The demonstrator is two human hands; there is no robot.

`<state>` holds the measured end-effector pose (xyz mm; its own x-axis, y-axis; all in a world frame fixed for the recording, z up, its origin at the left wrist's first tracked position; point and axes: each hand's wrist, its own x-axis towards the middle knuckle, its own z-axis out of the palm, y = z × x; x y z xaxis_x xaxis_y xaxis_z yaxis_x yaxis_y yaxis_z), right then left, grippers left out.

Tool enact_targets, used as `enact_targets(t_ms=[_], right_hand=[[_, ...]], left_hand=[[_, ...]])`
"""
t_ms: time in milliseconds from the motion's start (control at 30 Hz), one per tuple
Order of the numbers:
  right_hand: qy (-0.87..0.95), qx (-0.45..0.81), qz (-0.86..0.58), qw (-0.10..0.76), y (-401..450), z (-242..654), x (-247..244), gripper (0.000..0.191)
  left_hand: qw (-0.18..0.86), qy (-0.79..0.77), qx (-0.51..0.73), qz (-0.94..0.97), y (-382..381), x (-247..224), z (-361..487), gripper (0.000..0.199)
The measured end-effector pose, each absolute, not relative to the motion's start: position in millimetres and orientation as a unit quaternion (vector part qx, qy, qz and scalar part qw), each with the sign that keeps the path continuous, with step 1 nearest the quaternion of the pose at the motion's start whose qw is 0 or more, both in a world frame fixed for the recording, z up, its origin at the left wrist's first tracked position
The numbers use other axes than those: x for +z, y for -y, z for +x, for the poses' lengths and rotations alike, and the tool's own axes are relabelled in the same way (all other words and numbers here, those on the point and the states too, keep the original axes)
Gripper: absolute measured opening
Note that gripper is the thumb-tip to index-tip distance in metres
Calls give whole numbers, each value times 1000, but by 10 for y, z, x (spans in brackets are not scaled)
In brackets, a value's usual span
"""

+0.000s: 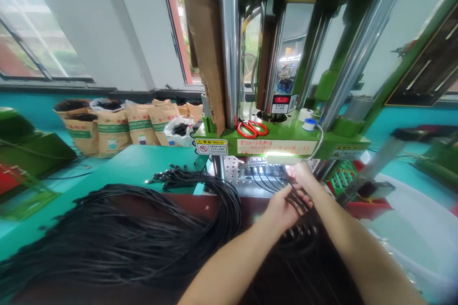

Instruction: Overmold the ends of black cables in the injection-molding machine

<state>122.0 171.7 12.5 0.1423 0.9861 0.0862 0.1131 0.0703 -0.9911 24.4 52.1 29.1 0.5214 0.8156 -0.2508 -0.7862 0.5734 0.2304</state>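
Observation:
My left hand (pixel 286 208) is closed around several black cables (pixel 299 200) in front of the green press (pixel 257 138). From there, more black cables (pixel 263 180) run up to the lit metal mould plate (pixel 234 171) under the press head. My right hand (pixel 299 172) reaches in at the right end of that plate, beside the cables. Its fingers are small and washed out by the lamp, so their grip is unclear. Below my left hand hang cable ends with metal parts (pixel 300 231), partly in shadow.
A large bundle of black cables (pixel 143 233) covers the bench at left. Red-handled scissors (pixel 252 128) lie on the press ledge, with a white and blue spool (pixel 309 125) nearby. Paper sacks (pixel 112 131) stand along the wall. At right are a red bin (pixel 368 207) and a control box (pixel 425 62).

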Motion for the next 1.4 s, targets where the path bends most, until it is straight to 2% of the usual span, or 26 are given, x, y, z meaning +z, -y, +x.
enact_targets(t_ms=[267,433,633,767,833,967,1033,1100,1167,1233,1400], right_hand=[[390,447,-513,620,-1422,1370,256,22],[379,467,-511,614,-1166,1304,356,16],[393,497,-527,567,-886,1172,396,11],[389,490,-516,586,-856,1244,260,10],[385,475,-521,596,-861,1323,174,10],[402,473,-539,570,-826,1536,54,16],[420,488,-539,543,-780,1657,40,20],[443,515,-530,507,-734,1777,50,24],[465,548,-515,468,-705,1894,63,33],[515,536,-526,413,-711,2002,56,41],[729,265,-576,258,-848,2158,-79,23]], left_hand=[[894,-173,413,-7,119,529,154,27],[910,-139,391,5,588,419,62,25],[926,-64,353,117,895,407,-305,22],[915,-52,311,252,1203,372,-576,31],[895,-47,340,284,1273,416,-723,34],[792,-37,561,237,1020,804,-1294,29],[660,-81,716,210,717,1024,-1702,25],[520,-172,813,200,356,1116,-2087,26],[397,-358,828,168,-7,1029,-2366,26],[363,-438,810,140,-320,795,-2508,25],[374,-599,697,123,-734,145,-2510,24]])
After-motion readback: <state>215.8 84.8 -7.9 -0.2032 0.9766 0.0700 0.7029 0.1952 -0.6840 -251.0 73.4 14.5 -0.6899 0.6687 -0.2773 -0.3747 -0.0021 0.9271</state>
